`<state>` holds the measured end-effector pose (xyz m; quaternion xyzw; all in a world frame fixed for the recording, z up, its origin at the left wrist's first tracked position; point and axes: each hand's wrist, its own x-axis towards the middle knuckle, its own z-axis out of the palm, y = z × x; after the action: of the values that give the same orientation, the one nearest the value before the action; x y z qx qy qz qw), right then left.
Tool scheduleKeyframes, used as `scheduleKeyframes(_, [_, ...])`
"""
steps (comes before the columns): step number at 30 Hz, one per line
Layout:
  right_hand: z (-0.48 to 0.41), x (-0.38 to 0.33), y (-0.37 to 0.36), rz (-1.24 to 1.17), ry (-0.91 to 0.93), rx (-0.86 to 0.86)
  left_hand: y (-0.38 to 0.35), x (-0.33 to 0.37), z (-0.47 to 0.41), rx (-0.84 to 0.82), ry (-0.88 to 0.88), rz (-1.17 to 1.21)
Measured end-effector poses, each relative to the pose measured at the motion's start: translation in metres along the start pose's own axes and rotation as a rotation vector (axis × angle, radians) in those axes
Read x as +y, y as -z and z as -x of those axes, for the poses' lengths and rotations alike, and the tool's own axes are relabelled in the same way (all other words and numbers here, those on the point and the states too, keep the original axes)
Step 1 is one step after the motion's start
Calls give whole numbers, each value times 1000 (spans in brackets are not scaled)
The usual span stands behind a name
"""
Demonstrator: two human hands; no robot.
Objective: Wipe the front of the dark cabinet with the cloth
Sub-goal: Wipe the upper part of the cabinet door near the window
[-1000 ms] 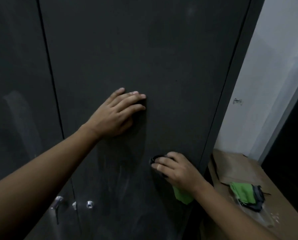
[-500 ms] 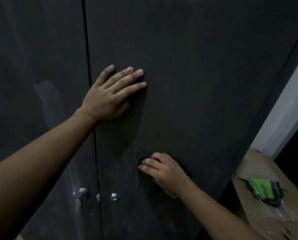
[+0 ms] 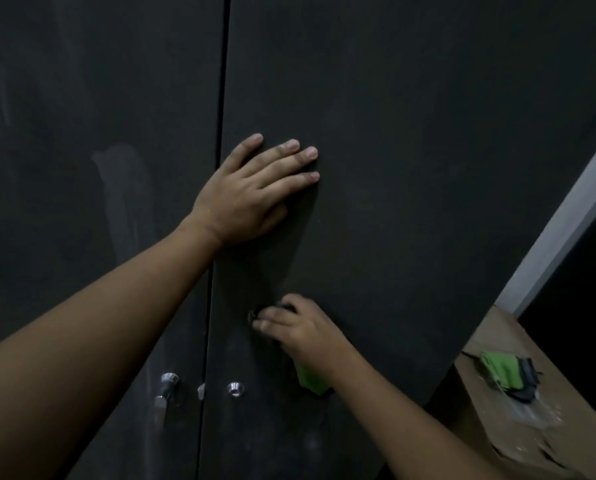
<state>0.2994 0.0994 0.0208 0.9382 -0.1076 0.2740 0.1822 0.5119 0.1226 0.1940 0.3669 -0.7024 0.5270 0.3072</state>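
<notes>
A person's left hand (image 3: 251, 192) is pressing flat, fingers straight, against the dark cabinet (image 3: 428, 168), just right of its door seam (image 3: 224, 98). Lower on the cabinet's right door, the right hand (image 3: 300, 327) is clutching a green cloth (image 3: 310, 379) against the panel, fingers curled round it. Beside the cabinet, a cardboard box (image 3: 490, 417) is carrying a bundle of rags (image 3: 500, 368).

Left hand (image 3: 248, 199) flat on dark cabinet (image 3: 428, 168), right hand (image 3: 300, 327) gripping cloth (image 3: 310, 379)

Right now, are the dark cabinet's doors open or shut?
Shut: the left door and right door lie flush, a thin seam between them; the left hand rests flat on the right door.
</notes>
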Motion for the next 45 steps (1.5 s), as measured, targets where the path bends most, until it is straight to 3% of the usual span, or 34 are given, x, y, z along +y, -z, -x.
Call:
scheduleKeyframes(3, [3, 1, -2, 4, 14, -9, 0, 1, 3, -10, -3, 12])
scheduleKeyframes(5, [-10, -1, 14, 0, -3, 124, -2, 2, 3, 19, -5, -1])
scheduleKeyframes(8, [-45, -4, 38, 49, -168, 344, -4, 1, 3, 57, -9, -9])
scheduleKeyframes(10, [-57, -13, 31, 64, -172, 310, -4, -1, 3, 61, -9, 14])
scheduleKeyframes(13, [-50, -23, -5, 55, -31, 107, -5, -2, 5, 53, -8, 29])
scheduleKeyframes(19, [-36, -34, -25, 65, 46, -18, -4, -4, 5, 47, -24, 18])
scheduleKeyframes(27, [-72, -25, 2, -1, -203, 236, -7, -2, 5, 98, -31, -4])
scheduleKeyframes(34, [-51, -48, -32, 36, 12, 8, -3, -5, 7, 60, -30, 78])
scheduleKeyframes(36, [-51, -45, -20, 1, -38, 59, -3, -6, 6, 98, -1, 165])
scheduleKeyframes(42, [-62, -6, 60, 60, -324, 435, 1, -8, 5, 136, 62, 360])
scheduleKeyframes(45, [-45, 0, 66, 105, -283, 356, 3, -9, 8, 97, 43, 372])
